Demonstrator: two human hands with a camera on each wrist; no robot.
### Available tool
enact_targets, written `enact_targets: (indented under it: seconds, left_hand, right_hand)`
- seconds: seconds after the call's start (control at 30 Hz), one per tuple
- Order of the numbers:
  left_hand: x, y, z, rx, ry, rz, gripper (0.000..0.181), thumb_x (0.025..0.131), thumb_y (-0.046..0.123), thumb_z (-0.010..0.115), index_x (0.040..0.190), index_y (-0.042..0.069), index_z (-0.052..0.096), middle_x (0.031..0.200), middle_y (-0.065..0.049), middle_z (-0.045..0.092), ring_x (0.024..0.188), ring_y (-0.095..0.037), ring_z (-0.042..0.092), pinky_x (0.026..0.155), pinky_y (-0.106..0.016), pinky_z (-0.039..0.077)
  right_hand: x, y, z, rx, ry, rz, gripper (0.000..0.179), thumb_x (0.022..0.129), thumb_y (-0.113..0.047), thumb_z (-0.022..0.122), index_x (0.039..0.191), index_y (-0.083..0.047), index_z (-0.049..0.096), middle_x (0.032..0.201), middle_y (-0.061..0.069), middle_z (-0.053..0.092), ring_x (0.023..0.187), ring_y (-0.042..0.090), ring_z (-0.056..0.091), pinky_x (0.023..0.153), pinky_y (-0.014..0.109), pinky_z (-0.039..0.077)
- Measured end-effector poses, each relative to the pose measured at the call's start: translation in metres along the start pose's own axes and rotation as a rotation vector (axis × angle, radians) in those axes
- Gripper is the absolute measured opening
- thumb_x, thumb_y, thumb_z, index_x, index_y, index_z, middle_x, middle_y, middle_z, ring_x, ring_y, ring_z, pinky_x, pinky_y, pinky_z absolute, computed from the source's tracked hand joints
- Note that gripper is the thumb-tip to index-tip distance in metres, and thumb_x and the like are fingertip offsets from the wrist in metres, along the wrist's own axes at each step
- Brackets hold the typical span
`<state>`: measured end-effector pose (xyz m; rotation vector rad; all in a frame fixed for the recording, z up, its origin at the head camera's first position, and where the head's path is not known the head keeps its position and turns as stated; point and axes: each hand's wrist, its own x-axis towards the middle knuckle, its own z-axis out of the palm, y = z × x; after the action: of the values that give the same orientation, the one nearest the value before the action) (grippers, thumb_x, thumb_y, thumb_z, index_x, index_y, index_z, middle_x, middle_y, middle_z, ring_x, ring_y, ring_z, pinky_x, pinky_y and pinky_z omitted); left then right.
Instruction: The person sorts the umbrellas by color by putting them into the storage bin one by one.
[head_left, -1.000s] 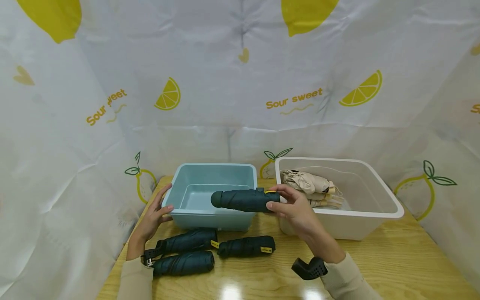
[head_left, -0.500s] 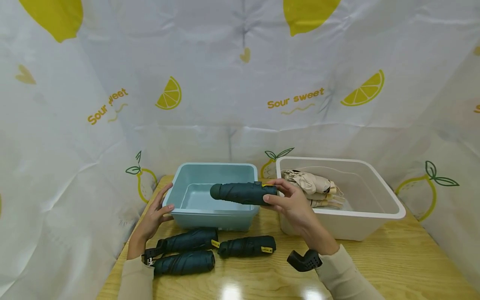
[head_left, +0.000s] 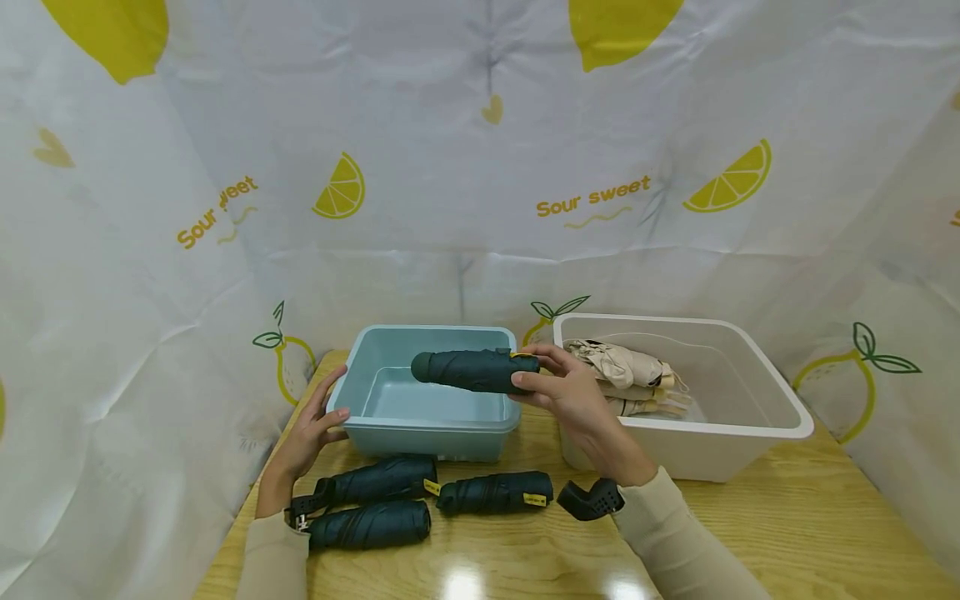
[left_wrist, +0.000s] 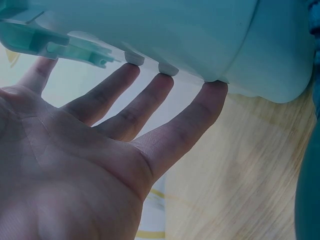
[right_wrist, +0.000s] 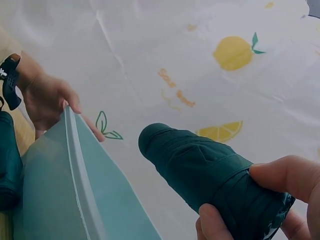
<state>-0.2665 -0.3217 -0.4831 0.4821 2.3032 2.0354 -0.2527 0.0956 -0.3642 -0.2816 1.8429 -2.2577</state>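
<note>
My right hand (head_left: pixel 566 392) grips a folded dark green umbrella (head_left: pixel 472 369) near one end, thumb on one side and fingers on the other. The umbrella lies level over the light blue bin (head_left: pixel 420 425), its rounded tip pointing left; in the right wrist view the wrapped umbrella (right_wrist: pixel 200 175) shows its creased cloth. At the bin's front left corner is my left hand (head_left: pixel 306 433). Its straight fingers (left_wrist: pixel 170 127) touch the outer wall with their tips. Inside, the blue bin's floor is bare. In front lie three more dark green umbrellas, one of them (head_left: pixel 491 493) with a yellow tag.
To the right stands a larger white bin (head_left: pixel 720 429) with several folded beige umbrellas (head_left: pixel 626 371) at its left end. Both bins are on a wooden table (head_left: pixel 810 517). A lemon-print curtain (head_left: pixel 450 167) hangs close behind and along the sides.
My right hand has carried the umbrella slightly up and to the left, farther over the blue bin. The left hand stays at the bin's corner.
</note>
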Motion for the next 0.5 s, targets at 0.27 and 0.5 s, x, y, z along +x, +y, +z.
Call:
enact_targets:
  seconds: [0.27, 0.5]
  left_hand:
    - [0.001, -0.001, 0.0, -0.003, -0.002, 0.002, 0.072, 0.104, 0.013, 0.047, 0.166, 0.024, 0.012, 0.165, -0.028, 0.018, 0.124, -0.012, 0.053, 0.094, -0.066, 0.051]
    - [0.0, 0.0, 0.0, -0.005, 0.005, -0.008, 0.072, 0.104, 0.013, 0.048, 0.166, 0.023, 0.012, 0.165, -0.027, 0.017, 0.125, -0.014, 0.052, 0.094, -0.065, 0.051]
  right_hand:
    - [0.015, -0.003, 0.011, 0.014, -0.021, 0.008, 0.039, 0.096, 0.002, 0.064, 0.133, -0.003, 0.054, 0.145, 0.02, 0.041, 0.135, 0.042, 0.048, 0.095, 0.04, 0.058]
    - [0.027, -0.006, 0.022, 0.017, -0.013, 0.034, 0.039, 0.096, 0.0, 0.066, 0.133, -0.004, 0.055, 0.142, 0.018, 0.045, 0.134, 0.04, 0.051, 0.097, 0.042, 0.057]
